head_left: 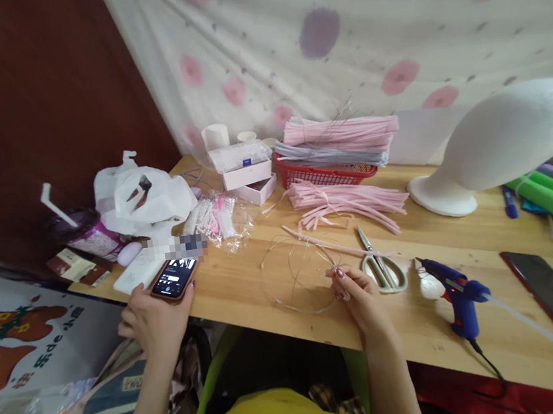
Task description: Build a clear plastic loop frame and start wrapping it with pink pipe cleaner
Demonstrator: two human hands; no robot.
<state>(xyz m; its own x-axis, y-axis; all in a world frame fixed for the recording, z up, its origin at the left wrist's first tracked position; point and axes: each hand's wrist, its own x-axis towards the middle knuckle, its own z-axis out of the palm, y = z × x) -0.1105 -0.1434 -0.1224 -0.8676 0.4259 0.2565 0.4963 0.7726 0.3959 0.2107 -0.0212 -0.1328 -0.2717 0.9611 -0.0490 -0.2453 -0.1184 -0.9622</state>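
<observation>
My left hand (162,322) is at the table's left front edge, its thumb and fingers gripping the lower end of a lit smartphone (177,276). A pale flat case-like object (136,272) lies partly behind that phone. In a pinch, my right hand (360,294) holds a thin, loosely coiled wire (296,308) above the wood. Just right of these fingers are scissors (384,271) with pale handles. One pink pipe cleaner (323,240) runs behind the wire toward the scissors.
Pink pipe cleaners (346,198) lie bundled before a red basket (327,172). A blue glue gun (456,292), dark phone (551,291) and white foam head (505,138) occupy the right. White boxes (247,173), a plastic bag (141,196) and a cup (91,236) stand left.
</observation>
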